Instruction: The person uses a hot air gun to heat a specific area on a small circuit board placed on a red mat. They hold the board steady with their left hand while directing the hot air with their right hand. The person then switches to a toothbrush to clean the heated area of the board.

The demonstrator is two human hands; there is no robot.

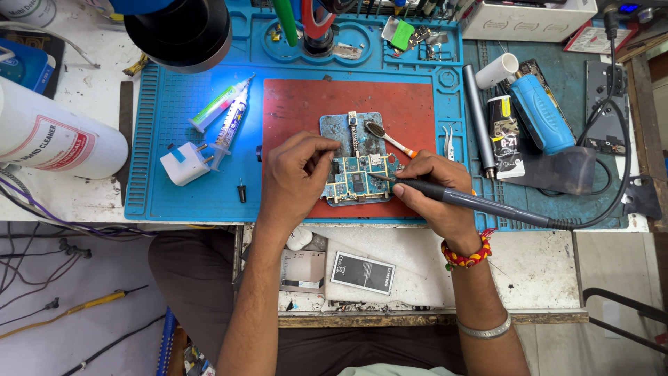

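Observation:
A blue-green circuit board [358,178] lies in a metal holder [351,132] on a red pad [306,111] over the blue work mat [167,125]. My left hand [296,177] pinches the board's left edge, fingers curled on it. In my right hand [435,191] is a dark pen-shaped soldering iron [480,204], its tip touching the board near the right side; its cable runs off to the right. A small brush with an orange handle [390,139] rests just above the board.
Two syringes [226,115] and a white plug adapter [184,163] lie on the mat's left. A white bottle [56,139] lies far left. Tweezers [449,143], a grey tool [479,118], a blue device [543,115] and a black tube [504,136] sit right. A phone battery [362,273] lies below.

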